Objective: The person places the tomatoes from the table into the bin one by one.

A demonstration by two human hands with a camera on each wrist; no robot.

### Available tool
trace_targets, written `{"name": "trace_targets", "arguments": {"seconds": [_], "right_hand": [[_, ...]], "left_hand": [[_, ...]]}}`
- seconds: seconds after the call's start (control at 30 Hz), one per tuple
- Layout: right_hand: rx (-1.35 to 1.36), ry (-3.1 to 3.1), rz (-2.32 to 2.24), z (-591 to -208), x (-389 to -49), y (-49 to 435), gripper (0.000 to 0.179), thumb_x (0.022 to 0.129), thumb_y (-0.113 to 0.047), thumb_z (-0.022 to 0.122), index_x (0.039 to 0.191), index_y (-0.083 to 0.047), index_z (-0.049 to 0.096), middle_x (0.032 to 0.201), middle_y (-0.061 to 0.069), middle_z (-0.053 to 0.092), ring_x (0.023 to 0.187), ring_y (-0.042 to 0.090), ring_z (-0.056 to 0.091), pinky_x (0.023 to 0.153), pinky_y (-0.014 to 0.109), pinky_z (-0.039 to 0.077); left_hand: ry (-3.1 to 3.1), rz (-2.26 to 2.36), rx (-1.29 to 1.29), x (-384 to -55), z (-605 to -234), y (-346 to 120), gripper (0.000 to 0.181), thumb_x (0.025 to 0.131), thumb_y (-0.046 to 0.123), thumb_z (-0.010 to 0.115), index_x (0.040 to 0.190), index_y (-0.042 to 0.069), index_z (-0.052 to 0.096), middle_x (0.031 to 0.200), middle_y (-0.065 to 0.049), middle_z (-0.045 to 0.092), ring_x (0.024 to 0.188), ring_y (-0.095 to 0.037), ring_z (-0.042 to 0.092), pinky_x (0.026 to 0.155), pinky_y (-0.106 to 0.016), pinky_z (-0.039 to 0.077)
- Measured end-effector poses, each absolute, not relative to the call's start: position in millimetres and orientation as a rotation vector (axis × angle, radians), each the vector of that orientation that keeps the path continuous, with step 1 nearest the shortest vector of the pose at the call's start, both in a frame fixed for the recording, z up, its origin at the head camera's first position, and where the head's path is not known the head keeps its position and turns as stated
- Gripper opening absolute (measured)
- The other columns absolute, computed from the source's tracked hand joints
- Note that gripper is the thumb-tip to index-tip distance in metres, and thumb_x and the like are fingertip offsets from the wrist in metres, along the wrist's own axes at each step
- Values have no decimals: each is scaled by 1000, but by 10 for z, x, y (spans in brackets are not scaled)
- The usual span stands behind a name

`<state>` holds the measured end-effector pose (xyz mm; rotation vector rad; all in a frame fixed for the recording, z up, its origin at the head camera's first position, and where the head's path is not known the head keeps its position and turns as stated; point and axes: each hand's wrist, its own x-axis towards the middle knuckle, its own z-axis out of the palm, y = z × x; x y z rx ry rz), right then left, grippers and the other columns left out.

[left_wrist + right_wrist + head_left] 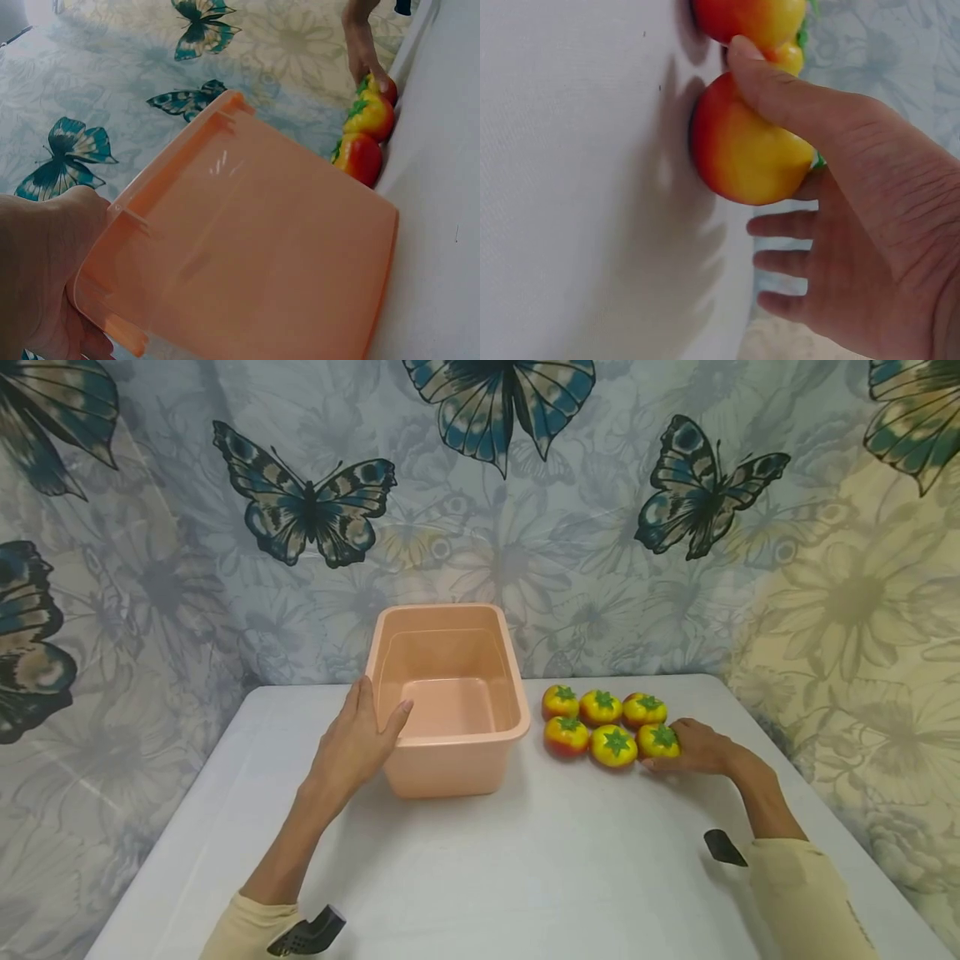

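Red-and-yellow, glossy and round, the end fruit (657, 741) of the nearer row wears a green, star-shaped leafy top; our right hand (697, 748) pinches it between thumb and index finger, the other fingers stretched out, towards the far right corner of the white table (585, 860). Five matching fruits (613, 747) sit close by (two rows of three in all). Our left hand (352, 747) grips the left rim of a peach-coloured tub (446, 768) near the table's far edge.

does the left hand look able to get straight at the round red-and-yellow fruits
Probably not: the peach rectangular plastic tub the left hand grips stands between it and the fruits.
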<state>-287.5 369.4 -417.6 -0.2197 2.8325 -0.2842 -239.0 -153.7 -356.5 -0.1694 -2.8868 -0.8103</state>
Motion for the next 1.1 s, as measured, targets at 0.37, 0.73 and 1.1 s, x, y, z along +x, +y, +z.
{"name": "trace_targets", "arguments": {"seconds": [0.37,0.73,1.1], "right_hand": [[-345,2908,-469,-3901,-2762,3776,64,78,-41,78,110,2,43,93,12,63,76,18,58,67,32,48],[-346,2948,-602,-3679,-2779,3685,77,77,-30,79,126,-1,26,99,20,62,74,20,58,63,30,47],[-220,3071,-1058,-3526,-2770,3425,77,85,-44,72,129,2,29,106,23,55,70,24,59,54,32,53]], "left_hand": [[-2893,-822,-161,-2379,-3563,-1531,106,90,79,21,155,-3,4,163,-23,10,146,-42,25,110,-58,35],[-2890,-842,-153,-2388,-3564,-1540,106,90,79,22,155,-3,4,162,-23,10,144,-45,28,108,-60,38],[-2888,-829,-161,-2392,-3558,-1536,106,90,79,22,155,-2,4,163,-22,10,145,-44,28,108,-59,38]]}}
